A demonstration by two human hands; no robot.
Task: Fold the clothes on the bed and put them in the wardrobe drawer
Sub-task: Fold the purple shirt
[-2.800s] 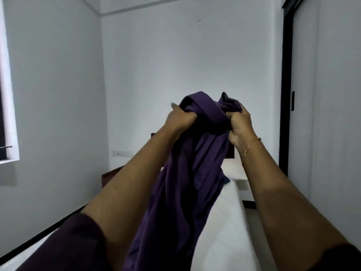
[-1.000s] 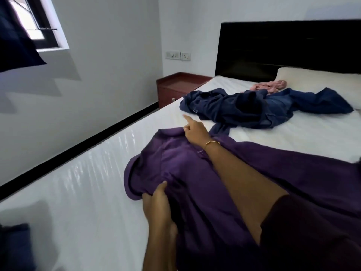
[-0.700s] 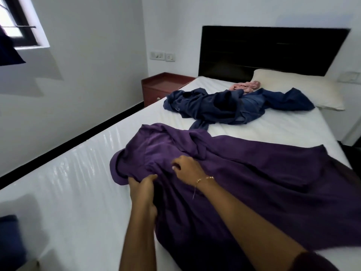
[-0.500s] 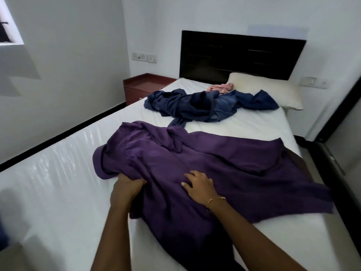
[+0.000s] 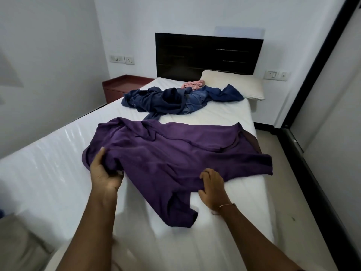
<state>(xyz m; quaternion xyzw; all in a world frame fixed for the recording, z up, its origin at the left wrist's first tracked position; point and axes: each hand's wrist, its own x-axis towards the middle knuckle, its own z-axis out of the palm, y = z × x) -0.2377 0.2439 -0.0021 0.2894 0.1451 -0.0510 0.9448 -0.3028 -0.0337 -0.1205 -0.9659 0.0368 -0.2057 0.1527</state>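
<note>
We can read no text, label, brand, number or sign anywhere in this bedroom view: the clothes bear no legible print, and the wall switch plates (image 5: 121,59) are unmarked.

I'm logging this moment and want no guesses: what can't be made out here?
- Left hand: fingertips buried under the purple garment, head view.
- Blue clothes: heaped, so the number of pieces is unclear.
- Pink cloth: too small and crumpled to identify.
- Wardrobe drawer: not visible in frame.
</note>
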